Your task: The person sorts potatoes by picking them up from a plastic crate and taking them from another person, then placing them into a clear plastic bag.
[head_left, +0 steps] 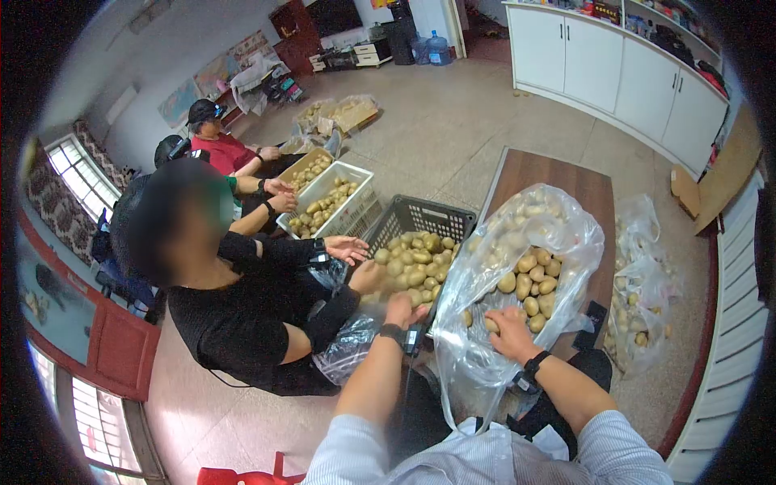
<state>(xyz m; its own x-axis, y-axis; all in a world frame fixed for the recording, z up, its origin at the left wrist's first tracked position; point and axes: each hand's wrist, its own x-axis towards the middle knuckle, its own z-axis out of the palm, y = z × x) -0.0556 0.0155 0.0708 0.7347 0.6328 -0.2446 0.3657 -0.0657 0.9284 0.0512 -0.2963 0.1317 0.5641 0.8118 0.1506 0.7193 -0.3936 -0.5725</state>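
My left hand (401, 311) is at the near edge of a dark crate (465, 218) of potatoes (420, 260); its fingers are partly hidden, and I cannot make out what it holds. My right hand (512, 335) closes on a potato (491, 325) at the mouth of a large clear plastic bag (582, 234). Inside the bag lie several more potatoes (538, 279). The bag rests on a brown board (517, 170). A co-worker's hands (347, 249) are over the crate's left side, close to my left hand.
A co-worker in black (234, 323) sits at my left. Beyond are a white crate (364, 182) of potatoes and other seated people. Clear bags (638, 299) lie on the floor at right. White cabinets (594, 61) stand behind, and a red stool (242, 477) is at the bottom.
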